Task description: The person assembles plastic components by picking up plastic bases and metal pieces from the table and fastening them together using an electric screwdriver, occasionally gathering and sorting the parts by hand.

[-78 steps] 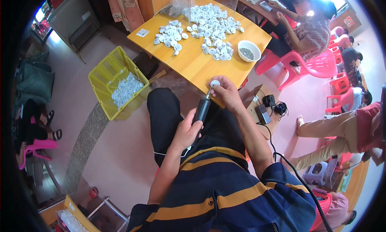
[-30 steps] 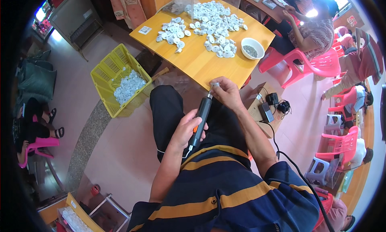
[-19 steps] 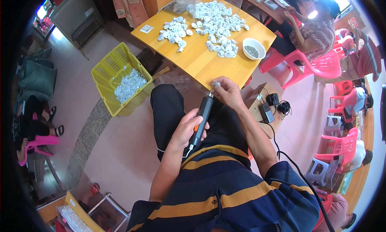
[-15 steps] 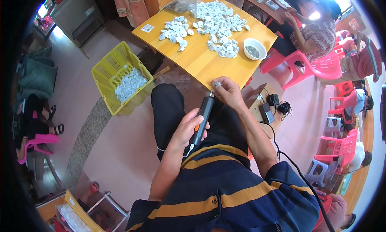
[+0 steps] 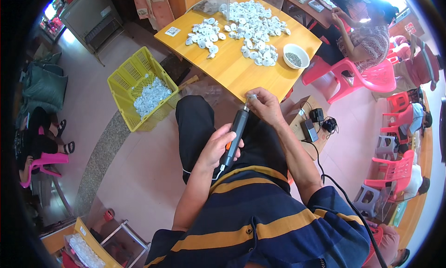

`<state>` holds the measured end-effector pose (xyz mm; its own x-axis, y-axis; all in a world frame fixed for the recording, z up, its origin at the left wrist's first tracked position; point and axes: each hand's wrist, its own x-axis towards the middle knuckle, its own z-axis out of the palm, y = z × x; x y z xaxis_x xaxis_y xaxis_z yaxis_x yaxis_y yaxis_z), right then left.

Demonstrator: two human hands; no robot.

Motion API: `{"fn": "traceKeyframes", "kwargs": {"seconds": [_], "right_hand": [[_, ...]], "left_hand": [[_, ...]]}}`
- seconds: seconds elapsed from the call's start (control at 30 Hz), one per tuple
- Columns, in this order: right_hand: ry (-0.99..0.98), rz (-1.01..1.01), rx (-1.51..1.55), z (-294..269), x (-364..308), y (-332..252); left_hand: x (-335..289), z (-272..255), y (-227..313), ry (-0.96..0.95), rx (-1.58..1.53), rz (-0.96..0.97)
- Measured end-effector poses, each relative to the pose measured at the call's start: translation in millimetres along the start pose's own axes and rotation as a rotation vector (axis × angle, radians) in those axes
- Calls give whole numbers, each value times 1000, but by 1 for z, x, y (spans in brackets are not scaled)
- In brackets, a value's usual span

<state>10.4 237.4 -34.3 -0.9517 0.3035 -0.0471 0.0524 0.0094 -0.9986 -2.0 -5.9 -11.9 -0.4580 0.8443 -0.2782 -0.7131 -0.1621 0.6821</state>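
Observation:
My left hand (image 5: 219,147) is wrapped round a black electric screwdriver (image 5: 236,132) with an orange switch and a white cord at its lower end. Its tip points up and away from me. At that tip my right hand (image 5: 265,106) pinches a small white plastic part (image 5: 251,96), mostly covered by my fingers. Both hands are over my lap, just short of the near edge of the wooden table (image 5: 223,75). Loose white round plastic parts (image 5: 253,24) lie heaped on the tabletop. A white bowl (image 5: 305,59) near the right edge holds small grey metal pieces, likely screws.
On the floor to the left stands a yellow plastic basket (image 5: 121,98), partly filled with white parts. A cardboard box (image 5: 319,140) at my right carries black power adapters (image 5: 309,129) with cables. Another person (image 5: 362,43) sits on a pink chair (image 5: 357,80) at the far right.
My hands keep the same grip, with the screwdriver tip still at the white part. The whole view has shifted very slightly.

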Motion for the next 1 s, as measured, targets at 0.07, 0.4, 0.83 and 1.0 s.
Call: {"fn": "traceKeyframes", "kwargs": {"seconds": [0.07,0.4,0.83,1.0], "right_hand": [[5,6,-36,-1,-1,0],[2,6,-1,0,-1,-2],[-36,19,122,-4,-2,-2],[16,5,234,-4,3,-15]], "left_hand": [[0,0,-1,3,1,-4],[1,0,0,16,-22,-18],[0,2,5,-13,-96,-56],[-1,3,8,-13,-104,-28]]}}
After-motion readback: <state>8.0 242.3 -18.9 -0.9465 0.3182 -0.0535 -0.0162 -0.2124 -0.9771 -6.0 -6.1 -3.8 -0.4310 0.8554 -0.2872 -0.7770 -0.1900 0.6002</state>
